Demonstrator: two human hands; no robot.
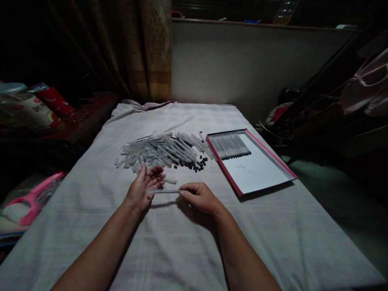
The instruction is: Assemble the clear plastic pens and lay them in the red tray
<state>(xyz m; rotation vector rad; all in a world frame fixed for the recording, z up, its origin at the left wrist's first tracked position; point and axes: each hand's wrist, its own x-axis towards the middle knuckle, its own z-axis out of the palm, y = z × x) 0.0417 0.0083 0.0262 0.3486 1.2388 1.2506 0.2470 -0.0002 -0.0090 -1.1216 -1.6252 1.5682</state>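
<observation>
Nearest the camera, both forearms reach in over the cloth-covered bench (273, 242). Between the two hands a thin clear tube (165, 191) is held level, just above the cloth. The right hand (198, 197) is clenched loosely and pinches the tube's right end in its fingertips. The left hand (144, 188) is turned palm up with its fingers half curled, and the tube's other end meets it at the palm. Whether those fingers grip it I cannot tell.

A single loose tube (170, 181) lies just beyond the left fingers. Farther on is a wide heap of clear tubes (160, 148), with small black caps (197, 165) scattered at its right edge. Right of the heap lies a red-rimmed tray (260, 171), with a row of assembled pens (230, 146) at its far end.

To the left, a pink-handled object (32, 198) and some packets (33, 107) sit in deep shadow. The right side is dark clutter, too dim to make out.
</observation>
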